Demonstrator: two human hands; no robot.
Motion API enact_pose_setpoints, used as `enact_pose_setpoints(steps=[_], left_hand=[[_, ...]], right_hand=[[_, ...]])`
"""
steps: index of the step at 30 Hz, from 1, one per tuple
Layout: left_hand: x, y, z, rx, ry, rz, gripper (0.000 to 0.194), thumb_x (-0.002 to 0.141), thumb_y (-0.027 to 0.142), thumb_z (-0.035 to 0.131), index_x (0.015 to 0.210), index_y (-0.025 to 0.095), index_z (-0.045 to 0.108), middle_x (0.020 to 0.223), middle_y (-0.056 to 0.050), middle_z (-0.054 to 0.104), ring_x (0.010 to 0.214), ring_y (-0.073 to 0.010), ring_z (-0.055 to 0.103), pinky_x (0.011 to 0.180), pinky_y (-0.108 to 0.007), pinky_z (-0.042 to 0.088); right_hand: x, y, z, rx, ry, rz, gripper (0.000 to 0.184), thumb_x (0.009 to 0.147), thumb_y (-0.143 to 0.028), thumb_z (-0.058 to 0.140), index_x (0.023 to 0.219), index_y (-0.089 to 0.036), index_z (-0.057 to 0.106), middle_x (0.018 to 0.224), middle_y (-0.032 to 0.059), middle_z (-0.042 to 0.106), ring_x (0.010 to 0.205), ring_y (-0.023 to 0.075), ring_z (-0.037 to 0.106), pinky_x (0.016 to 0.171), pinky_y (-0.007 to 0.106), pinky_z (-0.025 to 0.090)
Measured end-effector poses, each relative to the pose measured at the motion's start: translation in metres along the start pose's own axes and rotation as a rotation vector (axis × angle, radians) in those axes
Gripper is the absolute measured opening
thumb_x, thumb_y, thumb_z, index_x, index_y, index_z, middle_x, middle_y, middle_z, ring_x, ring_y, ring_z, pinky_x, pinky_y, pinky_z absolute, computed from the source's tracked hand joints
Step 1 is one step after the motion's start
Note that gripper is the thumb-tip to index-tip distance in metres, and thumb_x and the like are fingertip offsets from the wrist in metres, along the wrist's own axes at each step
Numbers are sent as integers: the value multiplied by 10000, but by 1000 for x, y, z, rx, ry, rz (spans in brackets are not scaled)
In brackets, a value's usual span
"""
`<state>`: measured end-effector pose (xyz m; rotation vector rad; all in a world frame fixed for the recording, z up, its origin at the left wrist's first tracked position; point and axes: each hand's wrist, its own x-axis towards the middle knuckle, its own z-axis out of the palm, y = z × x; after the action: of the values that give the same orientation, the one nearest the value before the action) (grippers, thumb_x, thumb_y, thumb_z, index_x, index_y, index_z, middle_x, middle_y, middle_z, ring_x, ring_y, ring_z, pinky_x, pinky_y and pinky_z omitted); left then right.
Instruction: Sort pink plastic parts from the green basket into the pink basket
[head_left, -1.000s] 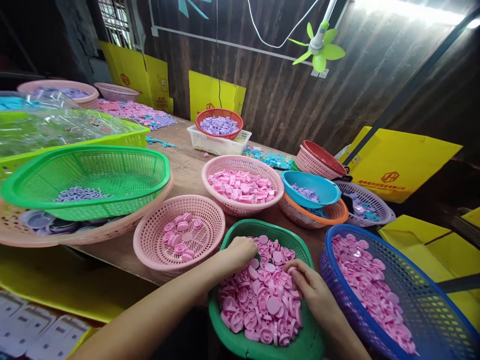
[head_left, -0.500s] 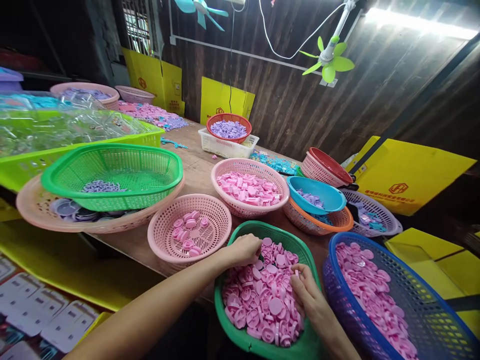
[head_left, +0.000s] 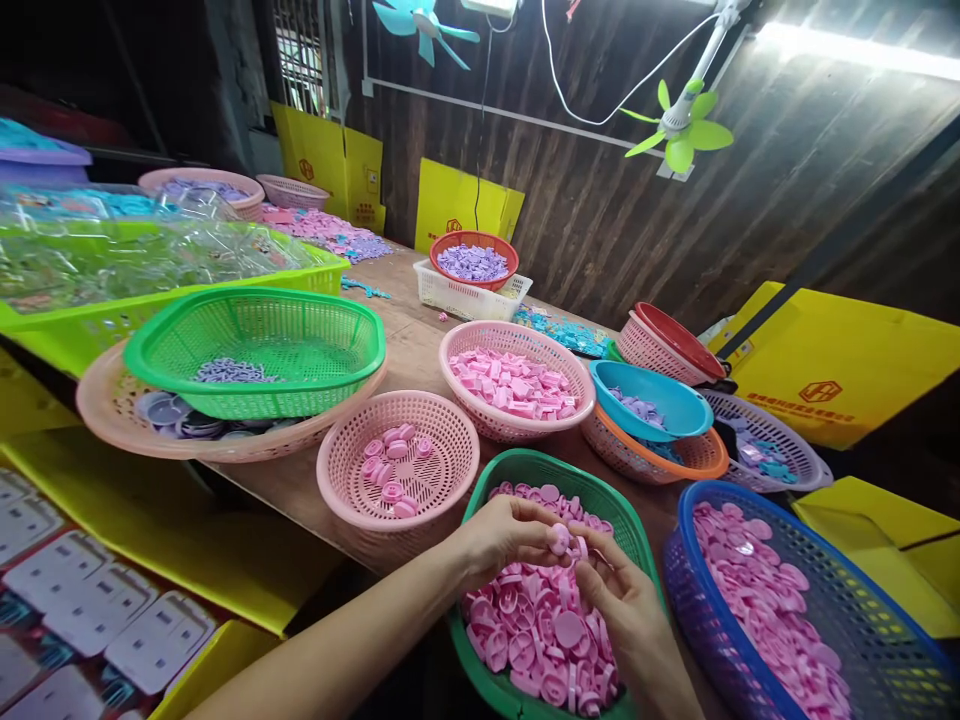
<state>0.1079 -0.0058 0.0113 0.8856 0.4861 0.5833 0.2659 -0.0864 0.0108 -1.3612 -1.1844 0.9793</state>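
Over the green basket (head_left: 639, 520), my two hands meet, each pinching a small pink plastic piece. My left hand (head_left: 504, 540) grips a round pink cap (head_left: 559, 539) between thumb and fingertips. Right beside it, a pink ring-like piece (head_left: 581, 548) is held in the fingers of my right hand (head_left: 626, 600). Whether the two pieces touch, I cannot tell. Beneath my hands, the green basket holds a heap of loose pink round pieces (head_left: 568, 630). To its left, a pink round basket (head_left: 457, 430) contains several pink round pieces (head_left: 397, 440).
On the right stands a blue basket (head_left: 679, 560) of pink discs. Behind are a pink basket of rectangular pink pieces (head_left: 517, 385) and a turquoise bowl (head_left: 652, 420) over an orange basket. At left, a green oval basket (head_left: 337, 365) overlaps a peach tray (head_left: 105, 410). Yellow boxes surround the table (head_left: 405, 330).
My left hand has risen from the heap and moved right, now with a pink cap. My right hand has come up to meet it. The camera view has shifted slightly left.
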Motion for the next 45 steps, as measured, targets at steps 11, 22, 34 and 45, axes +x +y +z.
enact_pose_setpoints(steps=[11,22,34,45], left_hand=[[-14,-4,1,89,70,239,254,597,247,738,720,94,576,749,-38,607,670,-103,551,653,-237,425],[-25,-4,0,164,117,317,378,644,274,705,981,122,629,843,-66,611,732,-147,567,673,-266,440],[-25,-4,-1,190,133,315,321,634,294,702,910,130,683,811,-66,640,714,-174,589,685,-295,455],[-51,58,-84,1414,869,551,362,726,185,561,1087,173,581,1016,-87,561,968,-232,476,880,-395,369]], right_hand=[[0,3,11,71,-69,77,349,703,-306,672,1040,-237,608,831,25,624,719,161,560,606,242,467],[2,1,22,141,-69,87,282,736,-301,652,1009,-242,611,832,5,639,681,126,553,615,211,457],[6,-5,36,157,-72,132,277,692,-332,681,921,-183,632,703,0,598,589,125,528,540,230,432],[80,30,-1,-994,-345,-118,208,760,-163,488,859,-223,660,854,45,615,783,190,570,708,289,393]])
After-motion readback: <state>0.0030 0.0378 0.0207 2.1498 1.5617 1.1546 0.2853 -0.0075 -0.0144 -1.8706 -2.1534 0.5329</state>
